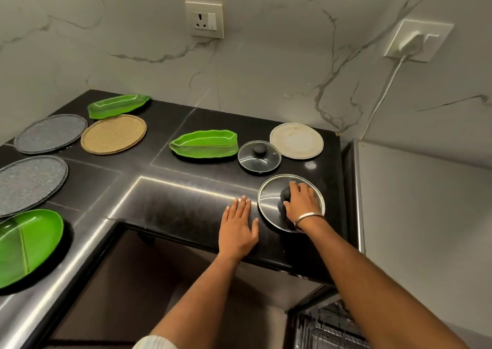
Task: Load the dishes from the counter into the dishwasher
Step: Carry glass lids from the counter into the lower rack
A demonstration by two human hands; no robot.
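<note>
At lower centre, the left hand [237, 227] lies flat, fingers straight, on the black counter [186, 210]. Just right of it, the right hand [302, 202] grips the black knob of the large glass lid [269, 199], which sits near the counter's front edge.

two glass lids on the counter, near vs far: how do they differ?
The near lid looks larger than the far lid, though it is also closer to the camera. The right hand grips the near lid's knob; the far lid's knob is untouched. The near lid sits by the counter edge, the far lid further back. Both are round glass, metal-rimmed, with dark knobs.
</note>
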